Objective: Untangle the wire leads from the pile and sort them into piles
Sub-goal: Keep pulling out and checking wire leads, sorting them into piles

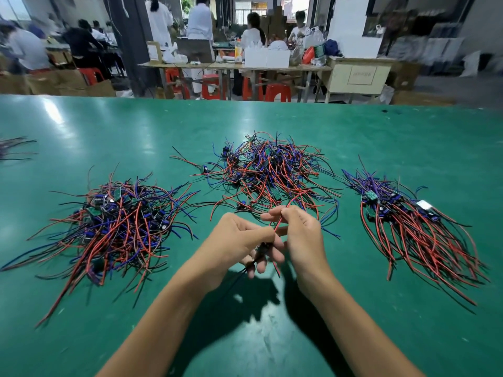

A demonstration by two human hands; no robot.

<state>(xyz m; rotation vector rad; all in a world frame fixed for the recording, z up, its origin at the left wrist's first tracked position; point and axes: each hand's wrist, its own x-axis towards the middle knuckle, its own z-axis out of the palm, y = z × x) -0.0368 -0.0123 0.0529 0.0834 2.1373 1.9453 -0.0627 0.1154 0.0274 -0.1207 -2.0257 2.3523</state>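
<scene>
Right hand (300, 235): thumb and forefinger are pinched on a red wire lead (279, 219) near the hand's top, the other fingers curled beneath; the wrist is raised above the table, the forearm running down to the lower right. The red lead rises from the pinch toward the middle pile and drops below it between the two hands.

Left hand (239, 240): fingers are curled, gripping a small dark component (262, 247) with black leads that hang below the fingertips; what exactly is clasped is blurred. The knuckles face up, and the forearm enters from the lower left. The two hands touch or nearly touch at the fingers, held just above the green table (272, 336), where their shadows fall.

Directly beyond the hands lies the tangled middle pile (268, 170) of red, blue and black leads with small boards. A left pile (114, 221) is loosely tangled. A right pile (413, 221) lies with its leads roughly aligned, fanning toward the near right. A few more leads (13, 148) lie at the table's far left edge.
</scene>
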